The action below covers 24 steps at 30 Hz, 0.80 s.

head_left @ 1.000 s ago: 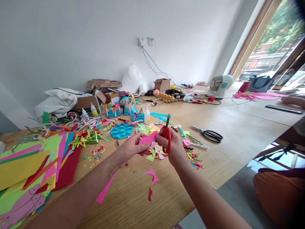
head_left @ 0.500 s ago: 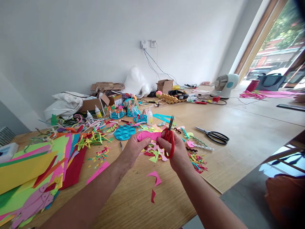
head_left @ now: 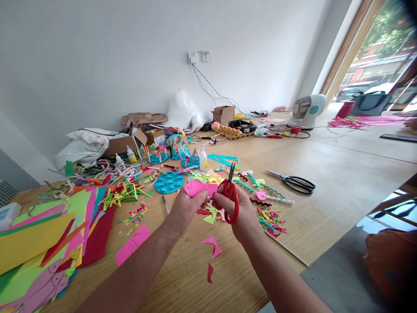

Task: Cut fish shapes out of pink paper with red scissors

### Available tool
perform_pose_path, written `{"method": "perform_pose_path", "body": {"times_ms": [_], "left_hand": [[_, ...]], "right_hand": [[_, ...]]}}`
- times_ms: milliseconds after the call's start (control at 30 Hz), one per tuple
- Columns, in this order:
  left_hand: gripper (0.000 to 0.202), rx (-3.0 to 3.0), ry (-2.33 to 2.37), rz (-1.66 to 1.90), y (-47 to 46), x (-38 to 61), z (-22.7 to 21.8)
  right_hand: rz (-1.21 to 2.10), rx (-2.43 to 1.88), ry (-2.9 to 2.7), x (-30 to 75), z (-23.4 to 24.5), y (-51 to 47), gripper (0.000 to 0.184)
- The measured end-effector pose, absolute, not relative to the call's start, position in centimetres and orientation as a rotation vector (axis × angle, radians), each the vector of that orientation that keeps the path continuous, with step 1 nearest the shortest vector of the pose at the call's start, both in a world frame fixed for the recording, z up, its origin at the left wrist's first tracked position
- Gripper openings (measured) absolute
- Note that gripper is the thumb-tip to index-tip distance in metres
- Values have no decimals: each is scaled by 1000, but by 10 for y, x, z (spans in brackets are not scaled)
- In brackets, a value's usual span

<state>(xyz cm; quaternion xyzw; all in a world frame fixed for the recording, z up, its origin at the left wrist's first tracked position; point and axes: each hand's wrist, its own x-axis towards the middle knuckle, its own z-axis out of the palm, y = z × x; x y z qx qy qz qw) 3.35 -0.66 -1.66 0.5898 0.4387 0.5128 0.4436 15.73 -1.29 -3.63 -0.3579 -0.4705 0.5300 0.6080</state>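
A pink paper fish (head_left: 193, 187), with lines drawn on it, is stretched between my two hands over the table. My left hand (head_left: 186, 209) pinches its left part between thumb and fingers. In my right hand (head_left: 243, 217) are red-handled scissors (head_left: 231, 193), blades pointing up and away from me; the thumb and fingertips of that hand also touch the right end of the fish. Below them on the wood lie a pink offcut (head_left: 213, 246) and a small red scrap (head_left: 210, 273). Another pink piece with drawn lines (head_left: 133, 243) lies beside my left forearm.
Coloured sheets (head_left: 35, 230) spread over the left side. Black-handled scissors (head_left: 295, 183) and a thin stick (head_left: 286, 248) lie at the right. Beyond my hands are a blue scalloped disc (head_left: 169, 182), a glue bottle (head_left: 203, 159) and paper scraps. A fan (head_left: 306, 111) stands farther back.
My hands have shifted slightly, and the scissors have tilted a little, still in my right hand. The view has moved a little, showing more of the pink piece by my left forearm.
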Motion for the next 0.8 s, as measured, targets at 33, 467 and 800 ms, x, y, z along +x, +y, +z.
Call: {"method": "perform_pose_path", "body": {"times_ms": [33, 467, 800], "left_hand": [[15, 1453, 1086, 1276, -6, 32, -17], [18, 1402, 1018, 1207, -10, 26, -20], [14, 1406, 1007, 1229, -5, 22, -17]], "right_hand": [[1225, -852, -1133, 159, -38, -15, 18], [1310, -815, -1147, 163, -30, -17, 25], [1210, -927, -1300, 164, -32, -19, 23]]}}
